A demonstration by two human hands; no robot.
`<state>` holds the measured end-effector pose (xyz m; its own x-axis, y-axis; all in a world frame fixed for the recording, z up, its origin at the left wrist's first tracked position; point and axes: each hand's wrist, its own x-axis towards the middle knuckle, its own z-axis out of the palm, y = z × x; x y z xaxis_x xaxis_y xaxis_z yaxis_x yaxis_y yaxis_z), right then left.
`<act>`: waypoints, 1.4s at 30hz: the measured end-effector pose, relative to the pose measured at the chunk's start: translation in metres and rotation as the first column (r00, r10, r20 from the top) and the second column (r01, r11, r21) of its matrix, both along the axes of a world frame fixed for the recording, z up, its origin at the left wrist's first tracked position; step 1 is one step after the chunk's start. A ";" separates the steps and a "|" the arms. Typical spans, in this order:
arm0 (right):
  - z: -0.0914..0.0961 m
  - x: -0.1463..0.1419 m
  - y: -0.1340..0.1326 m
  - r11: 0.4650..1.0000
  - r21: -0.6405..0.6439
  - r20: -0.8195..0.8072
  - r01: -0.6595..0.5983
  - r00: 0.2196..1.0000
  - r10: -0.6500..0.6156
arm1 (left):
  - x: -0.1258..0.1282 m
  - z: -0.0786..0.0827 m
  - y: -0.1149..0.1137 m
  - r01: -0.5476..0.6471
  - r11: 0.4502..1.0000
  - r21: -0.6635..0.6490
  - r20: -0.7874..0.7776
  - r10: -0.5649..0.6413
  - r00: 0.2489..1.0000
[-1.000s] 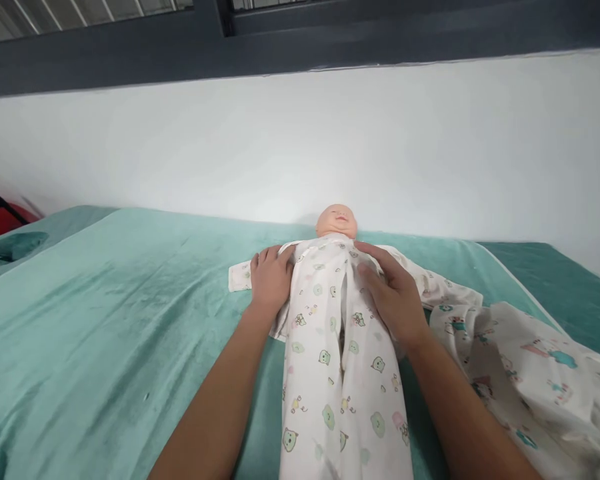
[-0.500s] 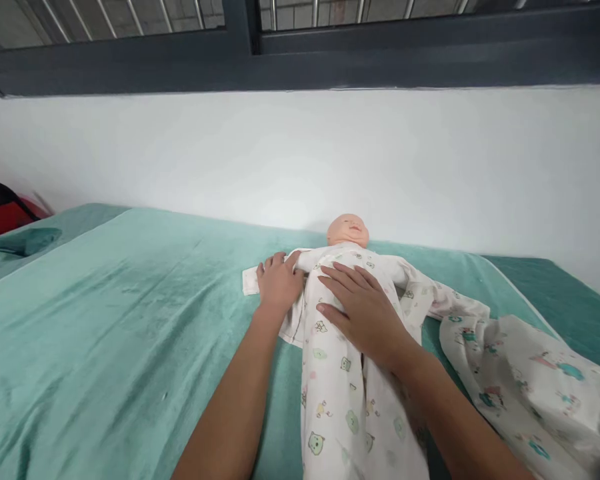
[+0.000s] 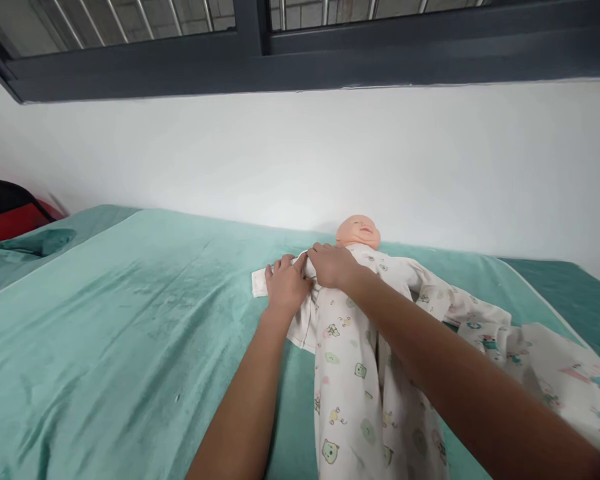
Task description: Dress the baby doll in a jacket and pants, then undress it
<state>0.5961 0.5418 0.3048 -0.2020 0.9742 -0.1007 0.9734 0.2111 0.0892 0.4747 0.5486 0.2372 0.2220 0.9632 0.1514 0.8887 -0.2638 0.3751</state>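
Observation:
A baby doll lies on its back, its head toward the wall, in a white printed baby top. White printed baby pants stretch down over its body toward me. My left hand is closed over the sleeve at the left, whose cuff pokes out beyond the fingers. Close beside it, at the same shoulder, my right hand has its fingers curled onto the cloth. The fingertips of both hands nearly meet. The arm in the left sleeve is hidden; the right sleeve lies spread out.
Green sheeting with wrinkles covers the bed. A crumpled white printed cloth lies at the right, partly behind my right forearm. A white wall and dark window frame rise behind. A red and black item sits far left.
My right hand has moved from lying flat on the doll's chest up and left to the shoulder, its fingers now curled. My left hand stays on the sleeve. The view has shifted slightly.

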 end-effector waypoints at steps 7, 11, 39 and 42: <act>0.007 0.021 -0.012 1.000 -0.001 0.071 -0.018 0.997 0.018 | -0.003 -0.001 0.001 0.006 1.000 -0.026 0.027 -0.005 1.000; 0.004 0.008 -0.001 0.997 -0.043 0.053 -0.061 0.997 0.063 | -0.003 -0.001 0.002 0.011 0.999 -0.051 0.019 -0.010 1.000; 0.041 0.045 -0.026 0.997 0.078 -0.036 0.001 0.999 0.002 | -0.015 -0.001 0.012 0.007 0.996 -0.086 0.132 0.005 0.991; 0.035 0.033 -0.020 0.998 0.038 -0.053 -0.049 0.997 0.051 | -0.007 0.001 0.007 -0.031 0.998 0.056 0.027 0.030 0.999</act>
